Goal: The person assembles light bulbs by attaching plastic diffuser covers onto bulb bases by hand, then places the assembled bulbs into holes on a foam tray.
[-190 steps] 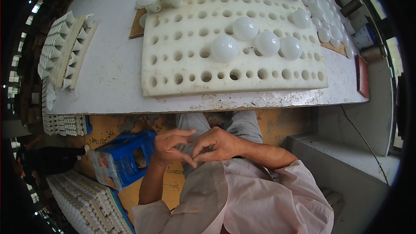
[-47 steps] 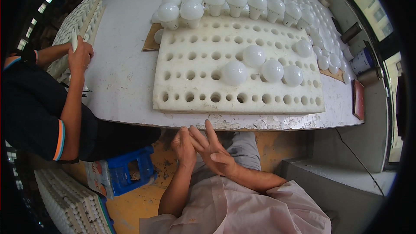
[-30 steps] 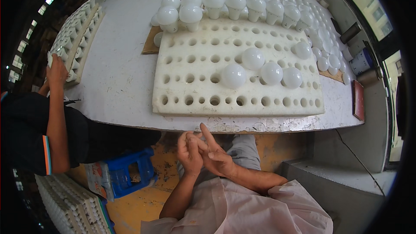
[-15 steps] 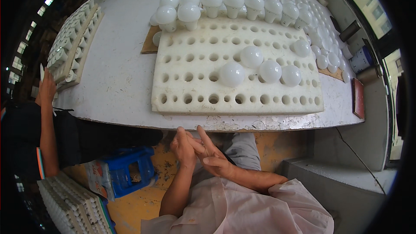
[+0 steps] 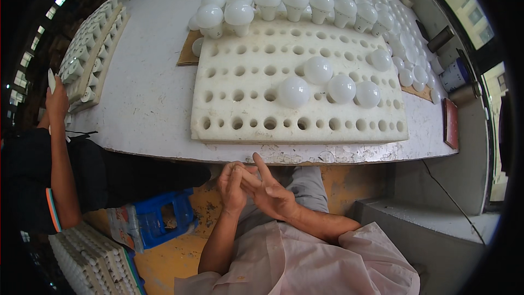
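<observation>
Below the near edge of the table, my two hands are together in front of my lap. My left hand (image 5: pixel 233 188) is closed around fingers of my right hand (image 5: pixel 272 195). The right hand holds no object; its index finger points up toward the table edge and its thumb stands apart. Beyond them on the table lies a white foam tray (image 5: pixel 245 123) with rows of holes. Several loose white bulbs (image 5: pixel 293 92) lie on its right half, and a row of light bulbs (image 5: pixel 239 15) stands upright along its far edge.
Many more bulbs (image 5: pixel 406 49) crowd the table's far and right side, partly on cardboard (image 5: pixel 189 49). At left, a co-worker's hand (image 5: pixel 57 101) holds a white item beside a filled tray (image 5: pixel 98 60). A blue stool (image 5: pixel 164 216) and stacked trays (image 5: pixel 95 257) stand below.
My joined hands have shifted slightly, and the right index finger has risen a little. The co-worker's hand at left has moved slightly with the white item. The bulbs and tray stay put.
</observation>
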Action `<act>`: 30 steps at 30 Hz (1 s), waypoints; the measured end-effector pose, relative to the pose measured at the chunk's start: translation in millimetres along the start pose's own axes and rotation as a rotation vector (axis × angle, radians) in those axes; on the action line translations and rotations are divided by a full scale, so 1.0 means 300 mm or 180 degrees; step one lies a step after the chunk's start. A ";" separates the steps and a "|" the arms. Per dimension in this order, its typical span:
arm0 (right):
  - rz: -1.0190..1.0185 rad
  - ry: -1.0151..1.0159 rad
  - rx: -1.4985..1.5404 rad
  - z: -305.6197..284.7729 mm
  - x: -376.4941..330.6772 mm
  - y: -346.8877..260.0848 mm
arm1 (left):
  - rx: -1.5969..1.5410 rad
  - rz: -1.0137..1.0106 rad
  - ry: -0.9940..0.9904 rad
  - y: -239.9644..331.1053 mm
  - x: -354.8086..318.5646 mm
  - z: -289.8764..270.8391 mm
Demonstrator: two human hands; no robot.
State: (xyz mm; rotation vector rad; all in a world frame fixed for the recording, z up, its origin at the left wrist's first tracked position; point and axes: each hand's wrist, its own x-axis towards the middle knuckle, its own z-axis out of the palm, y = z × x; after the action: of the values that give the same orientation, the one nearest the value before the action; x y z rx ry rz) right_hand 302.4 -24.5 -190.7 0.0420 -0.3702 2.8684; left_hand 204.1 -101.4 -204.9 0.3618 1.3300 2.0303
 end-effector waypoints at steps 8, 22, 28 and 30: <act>-0.0159 -0.0364 -0.1557 0.030 -0.010 0.020 | 0.0120 -0.0203 0.0792 -0.004 0.009 0.021; -0.0598 0.0161 -0.0703 -0.031 0.004 -0.041 | -0.1494 -0.0554 -0.0535 0.024 0.004 -0.011; -0.0673 -0.0547 -0.3038 0.076 0.006 -0.042 | -0.0080 0.0125 -0.0479 -0.008 -0.044 0.057; -0.0815 -0.0701 -0.4643 0.101 0.013 -0.024 | 0.0624 0.0774 -0.0184 -0.053 -0.047 0.056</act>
State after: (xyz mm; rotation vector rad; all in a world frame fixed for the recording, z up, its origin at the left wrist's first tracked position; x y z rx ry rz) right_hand 300.2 -24.6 -159.3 0.1157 -2.1112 1.7333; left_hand 229.9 -94.9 -209.8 0.6956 1.5147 2.0699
